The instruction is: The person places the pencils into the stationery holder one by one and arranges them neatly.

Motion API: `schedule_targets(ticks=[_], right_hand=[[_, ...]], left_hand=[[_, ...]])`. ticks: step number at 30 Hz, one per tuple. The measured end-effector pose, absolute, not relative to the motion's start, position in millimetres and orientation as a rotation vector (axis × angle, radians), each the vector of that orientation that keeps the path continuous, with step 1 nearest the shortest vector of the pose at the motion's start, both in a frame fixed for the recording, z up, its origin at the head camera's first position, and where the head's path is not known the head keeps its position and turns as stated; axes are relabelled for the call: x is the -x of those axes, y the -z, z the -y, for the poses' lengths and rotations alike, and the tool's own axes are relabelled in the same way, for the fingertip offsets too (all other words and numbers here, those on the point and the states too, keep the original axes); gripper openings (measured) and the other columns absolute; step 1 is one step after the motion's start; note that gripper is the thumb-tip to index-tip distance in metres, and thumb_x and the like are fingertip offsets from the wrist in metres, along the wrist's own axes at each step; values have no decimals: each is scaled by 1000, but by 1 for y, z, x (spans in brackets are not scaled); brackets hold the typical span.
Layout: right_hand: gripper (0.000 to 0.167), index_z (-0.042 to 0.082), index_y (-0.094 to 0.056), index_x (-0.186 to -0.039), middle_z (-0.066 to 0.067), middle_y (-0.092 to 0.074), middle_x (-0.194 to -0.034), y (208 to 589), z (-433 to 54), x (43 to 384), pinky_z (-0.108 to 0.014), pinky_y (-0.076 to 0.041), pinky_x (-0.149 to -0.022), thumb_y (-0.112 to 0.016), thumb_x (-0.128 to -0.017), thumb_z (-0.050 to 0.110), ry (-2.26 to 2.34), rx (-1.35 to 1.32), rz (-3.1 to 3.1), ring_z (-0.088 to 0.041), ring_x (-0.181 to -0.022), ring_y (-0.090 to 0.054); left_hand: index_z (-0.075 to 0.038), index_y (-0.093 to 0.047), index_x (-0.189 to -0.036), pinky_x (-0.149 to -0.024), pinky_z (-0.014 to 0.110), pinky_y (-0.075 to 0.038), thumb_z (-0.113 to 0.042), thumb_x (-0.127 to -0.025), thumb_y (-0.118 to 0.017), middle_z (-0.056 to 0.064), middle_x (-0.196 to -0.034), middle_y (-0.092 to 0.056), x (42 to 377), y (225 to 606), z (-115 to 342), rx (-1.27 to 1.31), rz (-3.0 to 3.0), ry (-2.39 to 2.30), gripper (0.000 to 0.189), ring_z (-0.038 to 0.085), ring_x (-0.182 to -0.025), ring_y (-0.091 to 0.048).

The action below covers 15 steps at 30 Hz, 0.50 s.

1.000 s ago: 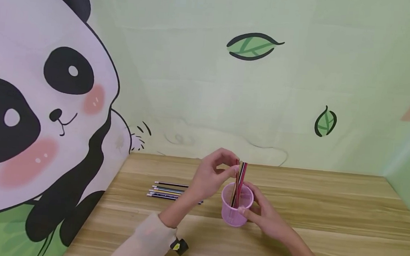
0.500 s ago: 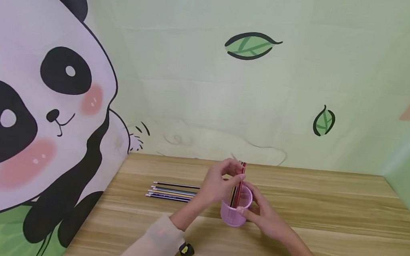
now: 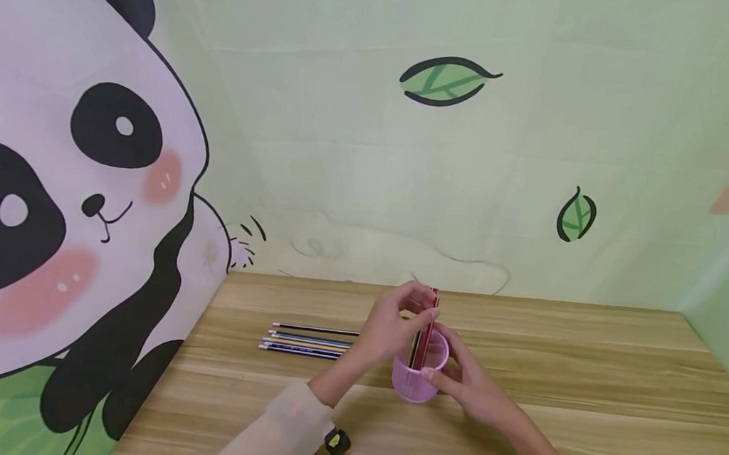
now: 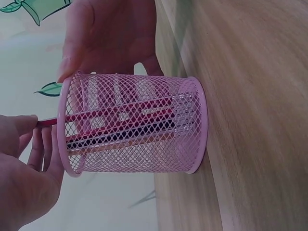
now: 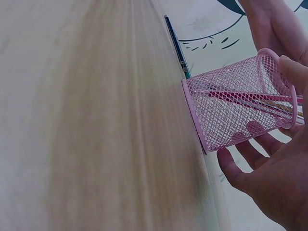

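A pink mesh pencil cup [image 3: 414, 388] stands upright on the wooden table, with several pencils [image 3: 420, 346] inside, red, black and gold-toned. My left hand [image 3: 390, 327] is above its rim and pinches a red pencil [image 4: 46, 122] by the upper end; the rest of that pencil slants down inside the cup. My right hand [image 3: 477, 390] holds the cup from the right, thumb at the rim and fingers round the far side. In the right wrist view the pencils [image 5: 236, 98] show through the mesh.
Several pencils [image 3: 307, 342] lie side by side on the table, left of the cup, their right ends partly hidden by my left arm. A pale green wall [image 3: 358, 148] with panda and leaf drawings rises behind the table [image 3: 583, 387].
My left hand has moved a little right and down with the red pencil, which now sits lower and closer to the other pencils. My right hand and the cup have stayed in place.
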State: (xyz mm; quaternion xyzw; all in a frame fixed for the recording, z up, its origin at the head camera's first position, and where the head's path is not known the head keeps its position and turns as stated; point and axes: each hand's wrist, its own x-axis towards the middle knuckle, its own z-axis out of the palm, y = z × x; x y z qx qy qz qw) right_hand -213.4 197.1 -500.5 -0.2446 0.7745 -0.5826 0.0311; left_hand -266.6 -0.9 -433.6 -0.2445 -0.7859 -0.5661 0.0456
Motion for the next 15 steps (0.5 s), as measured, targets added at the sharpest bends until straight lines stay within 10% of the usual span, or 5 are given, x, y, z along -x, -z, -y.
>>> schedule_targets(ticks=[15], right_hand=[[75, 16, -28, -166, -25, -32, -167, 499, -198, 213, -61, -47, -110, -69, -104, 17, 1803, 780, -2371, -53, -147, -38]], left_hand=[[-13, -69, -117, -75, 25, -61, -12, -99, -78, -5, -102, -70, 265, 439, 4, 779, 2479, 1579, 20, 9, -93, -68]])
